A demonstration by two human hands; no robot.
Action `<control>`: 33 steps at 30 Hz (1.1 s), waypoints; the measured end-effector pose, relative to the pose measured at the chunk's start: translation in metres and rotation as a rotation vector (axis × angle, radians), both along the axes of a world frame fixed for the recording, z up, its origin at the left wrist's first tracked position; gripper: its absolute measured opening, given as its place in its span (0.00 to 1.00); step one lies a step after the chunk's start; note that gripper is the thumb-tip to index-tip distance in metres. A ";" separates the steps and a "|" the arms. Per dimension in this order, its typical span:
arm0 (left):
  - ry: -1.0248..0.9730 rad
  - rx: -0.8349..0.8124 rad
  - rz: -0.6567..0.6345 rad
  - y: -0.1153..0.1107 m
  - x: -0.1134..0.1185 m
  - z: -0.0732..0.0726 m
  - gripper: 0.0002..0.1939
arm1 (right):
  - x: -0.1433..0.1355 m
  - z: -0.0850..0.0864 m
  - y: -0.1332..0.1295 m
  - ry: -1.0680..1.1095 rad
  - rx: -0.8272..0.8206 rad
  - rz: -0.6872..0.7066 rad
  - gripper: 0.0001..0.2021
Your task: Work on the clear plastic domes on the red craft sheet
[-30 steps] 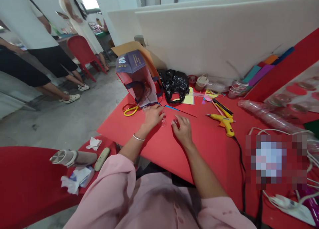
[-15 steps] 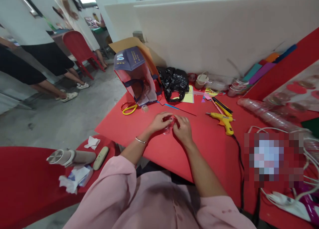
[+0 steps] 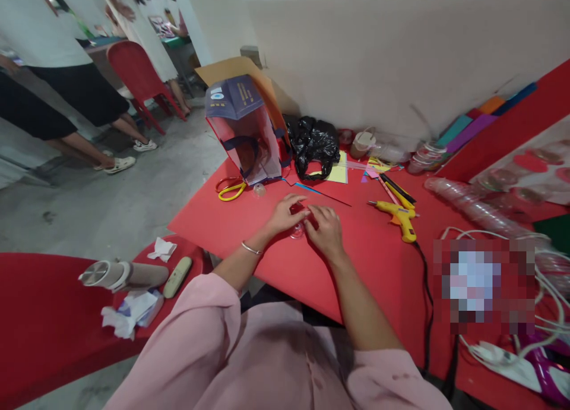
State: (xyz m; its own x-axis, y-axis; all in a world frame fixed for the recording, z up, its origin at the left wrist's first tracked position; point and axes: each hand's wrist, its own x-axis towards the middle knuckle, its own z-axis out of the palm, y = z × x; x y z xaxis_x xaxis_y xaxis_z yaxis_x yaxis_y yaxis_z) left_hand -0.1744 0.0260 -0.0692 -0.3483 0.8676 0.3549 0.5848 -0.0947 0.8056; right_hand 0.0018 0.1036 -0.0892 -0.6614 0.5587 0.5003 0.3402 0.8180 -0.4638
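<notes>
Close together over the table, my left hand (image 3: 285,214) and my right hand (image 3: 324,229) are both closed, fingers curled, about a small clear plastic piece (image 3: 297,231). Its round, see-through edge shows below my thumbs; my fingers cover the rest, so I cannot tell its full shape. A small clear dome (image 3: 259,189) lies beyond my left hand, beside yellow-handled scissors (image 3: 232,190). Past my fingertips lies a thin blue and dark stick (image 3: 320,193). To the right of my right hand rests a yellow glue gun (image 3: 398,215) with a black cord.
An open paper bag (image 3: 236,101) and a black plastic bag (image 3: 314,145) stand at the back. Stacked clear cups (image 3: 472,205) and white cables (image 3: 545,279) lie on the right. A red chair (image 3: 44,327) at left holds a bottle (image 3: 146,276) and tissues (image 3: 146,306). People stand far left.
Both hands stay together over the same spot, with my fingers shifting slightly around the clear plastic piece. The view has tilted a little. Other things on the table lie as before.
</notes>
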 end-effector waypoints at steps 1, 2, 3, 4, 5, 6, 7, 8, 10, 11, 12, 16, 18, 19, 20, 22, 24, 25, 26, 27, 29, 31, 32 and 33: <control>0.000 -0.002 -0.010 0.000 0.000 0.000 0.18 | 0.000 0.000 0.000 -0.003 0.001 -0.004 0.21; -0.001 -0.005 -0.020 -0.001 -0.001 -0.001 0.17 | 0.000 0.000 0.001 -0.005 0.001 -0.006 0.20; -0.004 -0.004 -0.031 -0.001 -0.001 -0.002 0.16 | 0.000 0.000 0.001 -0.007 0.002 -0.008 0.20; -0.007 0.001 -0.042 -0.001 -0.002 -0.002 0.15 | 0.000 0.000 0.001 -0.008 0.003 -0.012 0.20; -0.008 0.009 -0.049 -0.001 -0.002 -0.004 0.15 | 0.000 0.000 0.001 -0.010 0.002 -0.019 0.20; -0.009 0.015 -0.049 -0.001 -0.002 -0.005 0.15 | 0.001 0.000 0.001 -0.013 0.001 -0.029 0.20; -0.013 0.017 -0.045 -0.001 -0.003 -0.005 0.15 | 0.001 0.000 0.001 -0.018 -0.001 -0.040 0.20; -0.021 0.013 -0.038 -0.001 -0.003 -0.006 0.15 | 0.001 0.000 0.001 -0.024 -0.005 -0.051 0.21; -0.033 -0.005 -0.022 0.000 -0.004 -0.007 0.15 | 0.001 -0.001 0.002 -0.031 -0.012 -0.064 0.21; -0.033 -0.014 -0.017 0.000 -0.004 -0.006 0.15 | 0.001 -0.002 0.003 -0.030 -0.015 -0.067 0.21; -0.028 -0.021 -0.014 0.000 -0.004 -0.006 0.14 | 0.001 -0.002 0.004 -0.028 -0.016 -0.069 0.21; 0.004 -0.062 -0.039 -0.001 -0.005 0.001 0.14 | 0.000 -0.002 0.003 -0.031 -0.014 -0.075 0.22; 0.002 -0.064 -0.078 -0.004 -0.005 0.004 0.15 | 0.000 0.001 0.001 -0.046 -0.018 -0.082 0.22; -0.001 -0.059 -0.091 -0.006 -0.006 0.005 0.16 | 0.000 0.003 0.000 -0.051 -0.019 -0.091 0.22; -0.002 -0.047 -0.089 -0.008 -0.006 0.006 0.16 | 0.000 0.004 -0.001 -0.051 -0.017 -0.103 0.23; 0.018 -0.011 -0.020 -0.012 -0.009 0.006 0.14 | 0.000 0.008 -0.002 -0.032 -0.009 -0.132 0.23; 0.081 0.041 0.119 -0.016 -0.015 0.005 0.11 | 0.001 0.009 -0.003 0.007 -0.004 -0.154 0.23; 0.127 0.075 0.205 -0.018 -0.019 0.004 0.10 | 0.001 0.010 -0.003 0.030 -0.004 -0.159 0.22; 0.176 0.111 0.292 -0.019 -0.023 0.004 0.10 | 0.002 0.009 -0.002 0.052 -0.005 -0.158 0.22; 0.223 0.144 0.371 -0.021 -0.028 0.003 0.09 | 0.002 0.009 -0.001 0.073 -0.007 -0.157 0.21; 0.289 0.203 0.500 -0.023 -0.038 0.001 0.08 | 0.003 0.009 0.000 0.112 -0.007 -0.162 0.20; 0.312 0.231 0.586 -0.026 -0.047 0.000 0.08 | 0.004 0.010 0.000 0.148 -0.005 -0.179 0.20; 0.308 0.230 0.622 -0.028 -0.051 0.000 0.08 | 0.004 0.010 0.000 0.165 -0.003 -0.194 0.20; 0.300 0.222 0.663 -0.029 -0.055 -0.001 0.08 | 0.004 0.011 0.000 0.181 -0.001 -0.213 0.21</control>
State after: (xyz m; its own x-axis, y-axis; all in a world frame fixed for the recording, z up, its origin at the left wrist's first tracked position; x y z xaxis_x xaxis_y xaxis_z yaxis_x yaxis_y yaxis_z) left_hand -0.2293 -0.0030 -0.0697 -0.6328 0.4076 0.6583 0.7668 0.2117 0.6060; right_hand 0.0063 0.1031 -0.0779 -0.4293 0.6760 0.5989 0.4158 0.7366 -0.5334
